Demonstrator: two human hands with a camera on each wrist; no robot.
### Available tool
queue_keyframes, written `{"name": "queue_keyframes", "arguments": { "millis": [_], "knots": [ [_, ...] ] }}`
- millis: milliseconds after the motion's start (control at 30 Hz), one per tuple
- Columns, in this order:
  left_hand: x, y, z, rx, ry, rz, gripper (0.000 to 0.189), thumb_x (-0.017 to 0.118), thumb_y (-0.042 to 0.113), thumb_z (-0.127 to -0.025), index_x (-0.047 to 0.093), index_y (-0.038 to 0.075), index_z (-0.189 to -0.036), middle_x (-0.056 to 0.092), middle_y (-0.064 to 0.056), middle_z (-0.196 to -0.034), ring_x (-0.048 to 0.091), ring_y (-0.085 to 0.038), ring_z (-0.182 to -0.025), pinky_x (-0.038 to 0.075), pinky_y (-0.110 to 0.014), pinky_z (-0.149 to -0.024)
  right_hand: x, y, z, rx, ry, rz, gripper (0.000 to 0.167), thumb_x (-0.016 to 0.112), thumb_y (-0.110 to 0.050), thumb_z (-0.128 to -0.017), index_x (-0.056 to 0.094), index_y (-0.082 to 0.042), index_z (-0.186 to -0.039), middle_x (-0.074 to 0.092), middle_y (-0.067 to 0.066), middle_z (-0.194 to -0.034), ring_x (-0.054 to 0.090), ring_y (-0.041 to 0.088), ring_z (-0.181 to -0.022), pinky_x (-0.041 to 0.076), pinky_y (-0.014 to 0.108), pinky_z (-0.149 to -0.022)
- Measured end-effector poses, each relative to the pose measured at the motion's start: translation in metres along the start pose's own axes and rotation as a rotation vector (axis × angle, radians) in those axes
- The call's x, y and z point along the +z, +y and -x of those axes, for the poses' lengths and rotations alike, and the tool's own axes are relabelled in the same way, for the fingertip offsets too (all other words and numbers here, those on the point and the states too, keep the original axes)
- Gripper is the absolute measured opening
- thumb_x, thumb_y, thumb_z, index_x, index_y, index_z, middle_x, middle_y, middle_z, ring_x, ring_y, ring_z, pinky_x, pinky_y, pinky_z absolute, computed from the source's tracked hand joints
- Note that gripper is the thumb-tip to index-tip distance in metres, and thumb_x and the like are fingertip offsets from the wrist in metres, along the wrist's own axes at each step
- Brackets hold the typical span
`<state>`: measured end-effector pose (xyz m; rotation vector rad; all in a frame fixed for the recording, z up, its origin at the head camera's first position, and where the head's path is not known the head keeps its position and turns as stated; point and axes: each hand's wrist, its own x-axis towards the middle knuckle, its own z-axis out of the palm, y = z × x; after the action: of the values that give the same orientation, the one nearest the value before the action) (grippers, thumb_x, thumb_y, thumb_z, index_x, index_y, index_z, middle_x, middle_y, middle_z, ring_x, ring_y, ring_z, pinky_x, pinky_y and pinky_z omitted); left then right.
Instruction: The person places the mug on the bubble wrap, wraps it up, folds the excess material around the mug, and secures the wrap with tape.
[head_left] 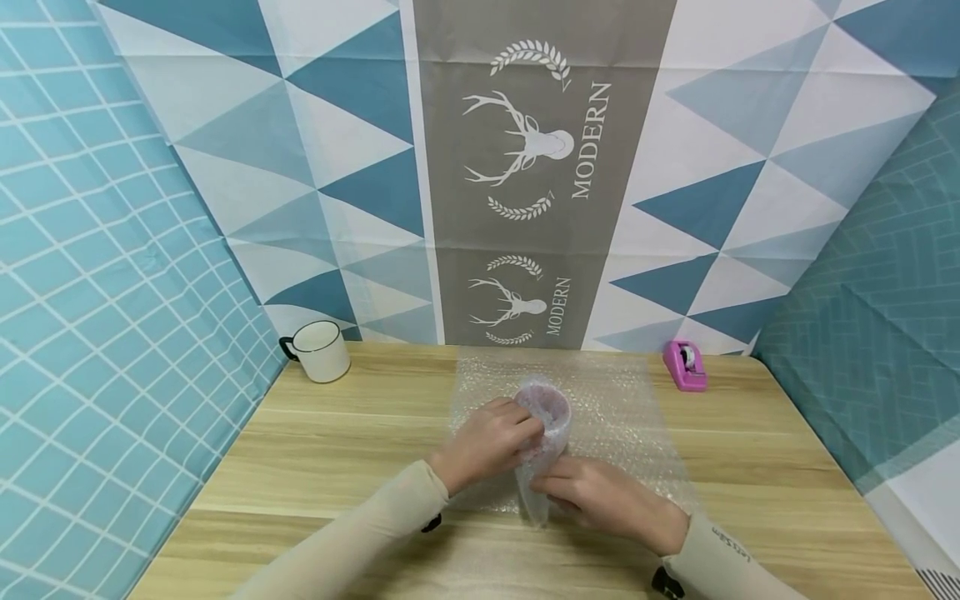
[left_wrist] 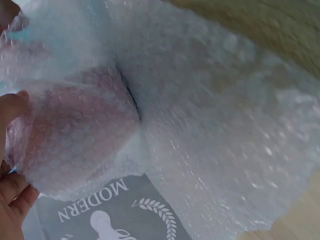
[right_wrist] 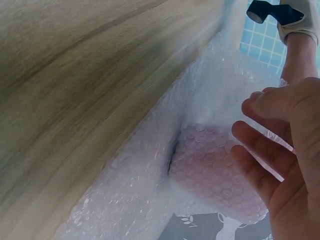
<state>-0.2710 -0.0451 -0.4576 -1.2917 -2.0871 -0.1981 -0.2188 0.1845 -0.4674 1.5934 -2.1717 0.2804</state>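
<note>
A pink cup-shaped thing (left_wrist: 75,135) stands upright on the table, rolled in bubble wrap (head_left: 622,417) that partly blurs its shape. My left hand (head_left: 487,437) grips this bundle from the left, with fingertips over its upper rim in the head view. On the near right side, my right hand (head_left: 603,492) has its fingers against the wrapped flap. The right wrist view shows that hand's fingers (right_wrist: 262,150) loosely bent and spread, pinching nothing visible. Beneath and behind the bundle, the rest of the wrap lies flat.
A white mug (head_left: 322,354) with a black rim and handle stands at the table's back left. The pink tape dispenser (head_left: 686,367) sits at the back right. Patterned sheets hang behind the wooden table (head_left: 360,433) and along both sides.
</note>
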Motion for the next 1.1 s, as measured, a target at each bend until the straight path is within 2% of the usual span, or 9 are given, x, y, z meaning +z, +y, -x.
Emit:
{"name": "queue_keyframes", "arguments": {
  "millis": [267,400,500,567,633,733,833,933,1100],
  "knots": [
    [-0.001,0.001,-0.003,-0.010,0.004,-0.003,0.017,0.080,0.020,-0.086,0.064,0.019,-0.090,0.068,0.007,-0.085,0.067,-0.011,-0.081,0.058,-0.025,-0.085,0.000,-0.001,-0.004,-0.031,0.029,0.017,0.040,0.082,-0.012,-0.082,0.073,-0.010,-0.121,0.075,0.003,-0.121,0.071,0.017,-0.112,0.058,0.030,-0.097],
    [-0.015,-0.006,-0.004,0.031,-0.146,0.099,0.016,0.075,0.016,-0.087,0.067,0.018,-0.100,0.071,0.006,-0.094,0.068,-0.011,-0.092,0.056,-0.027,-0.096,0.001,-0.002,-0.004,-0.016,0.020,0.010,0.039,0.081,-0.013,-0.083,0.073,-0.010,-0.122,0.075,0.002,-0.121,0.071,0.015,-0.111,0.057,0.028,-0.098],
    [-0.027,-0.012,-0.004,0.033,-0.271,0.223,0.029,0.069,0.014,-0.082,0.069,0.016,-0.111,0.072,0.004,-0.105,0.068,-0.012,-0.102,0.052,-0.030,-0.106,0.003,-0.001,-0.003,0.003,0.014,0.002,0.038,0.080,-0.012,-0.083,0.073,-0.010,-0.121,0.075,0.002,-0.120,0.071,0.014,-0.111,0.058,0.028,-0.098],
    [-0.032,-0.013,-0.005,0.017,-0.317,0.288,0.035,0.068,0.017,-0.080,0.069,0.016,-0.115,0.072,0.003,-0.109,0.067,-0.012,-0.105,0.050,-0.030,-0.109,0.004,-0.001,-0.003,0.007,0.016,-0.001,0.037,0.080,-0.011,-0.083,0.074,-0.010,-0.119,0.075,0.001,-0.119,0.071,0.014,-0.111,0.058,0.028,-0.098],
    [-0.034,-0.013,-0.006,0.006,-0.341,0.322,0.031,0.067,0.028,-0.088,0.069,0.016,-0.116,0.072,0.004,-0.110,0.067,-0.011,-0.106,0.049,-0.029,-0.109,0.004,0.000,-0.003,0.003,0.020,0.005,0.035,0.080,-0.012,-0.082,0.074,-0.010,-0.116,0.075,0.001,-0.117,0.070,0.014,-0.110,0.057,0.030,-0.099],
    [-0.035,-0.012,-0.009,-0.006,-0.369,0.320,0.040,0.071,0.048,-0.093,0.068,0.016,-0.117,0.072,0.005,-0.110,0.067,-0.009,-0.104,0.051,-0.028,-0.106,0.005,0.001,-0.004,-0.008,0.010,0.022,0.032,0.079,-0.016,-0.081,0.074,-0.011,-0.112,0.074,-0.001,-0.113,0.069,0.014,-0.108,0.056,0.034,-0.102],
    [-0.036,-0.010,-0.011,-0.017,-0.388,0.292,0.053,0.078,0.057,-0.085,0.067,0.016,-0.117,0.072,0.006,-0.109,0.066,-0.008,-0.101,0.051,-0.027,-0.103,0.004,0.000,-0.004,-0.007,-0.017,0.017,0.030,0.078,-0.021,-0.082,0.075,-0.013,-0.110,0.075,-0.004,-0.112,0.068,0.013,-0.109,0.054,0.039,-0.105],
    [-0.037,-0.007,-0.011,-0.023,-0.384,0.251,0.055,0.083,0.055,-0.080,0.067,0.016,-0.116,0.072,0.005,-0.108,0.067,-0.009,-0.102,0.051,-0.029,-0.106,0.004,0.000,-0.005,-0.004,-0.032,-0.005,0.029,0.077,-0.023,-0.083,0.076,-0.013,-0.110,0.075,-0.003,-0.113,0.068,0.014,-0.112,0.053,0.041,-0.106],
    [-0.035,-0.003,-0.010,-0.016,-0.357,0.180,0.042,0.082,0.041,-0.084,0.066,0.017,-0.114,0.073,0.004,-0.107,0.068,-0.012,-0.104,0.050,-0.033,-0.109,0.004,0.000,-0.003,-0.017,-0.008,-0.011,0.024,0.078,-0.021,-0.080,0.075,-0.012,-0.103,0.075,0.000,-0.111,0.069,0.017,-0.111,0.054,0.040,-0.104]
  ]
}}
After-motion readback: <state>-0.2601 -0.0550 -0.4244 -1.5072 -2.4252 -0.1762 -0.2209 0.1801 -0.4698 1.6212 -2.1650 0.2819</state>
